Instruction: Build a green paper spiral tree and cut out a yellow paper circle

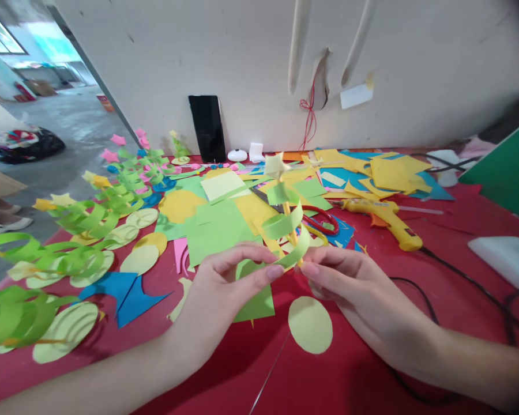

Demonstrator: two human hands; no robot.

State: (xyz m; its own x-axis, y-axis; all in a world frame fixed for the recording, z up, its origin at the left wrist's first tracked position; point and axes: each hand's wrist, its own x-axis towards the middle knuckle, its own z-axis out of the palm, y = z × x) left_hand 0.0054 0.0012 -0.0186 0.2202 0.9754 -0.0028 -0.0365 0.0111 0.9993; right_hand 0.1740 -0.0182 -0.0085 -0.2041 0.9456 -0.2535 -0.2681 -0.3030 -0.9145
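Note:
A green paper spiral (pixel 284 223) winds upward around a thin yellow stick (pixel 290 214), topped by a pale yellow paper star (pixel 276 165). My left hand (pixel 242 276) pinches the lower end of the green strip between thumb and fingertips. With thumb and index finger together, my right hand (pixel 337 276) grips the bottom of the yellow stick. The piece stands nearly upright in the air above the table. Just below the hands, a pale yellow paper circle (pixel 310 325) lies flat on the red table (pixel 225 374).
Several similar spirals on round bases (pixel 90 219) stand along the left. A yellow glue gun (pixel 384 219) lies right, its black cord trailing. Red-handled scissors (pixel 322 220) rest among paper scraps. A black phone (pixel 208 129) leans against the back panel (pixel 251 57).

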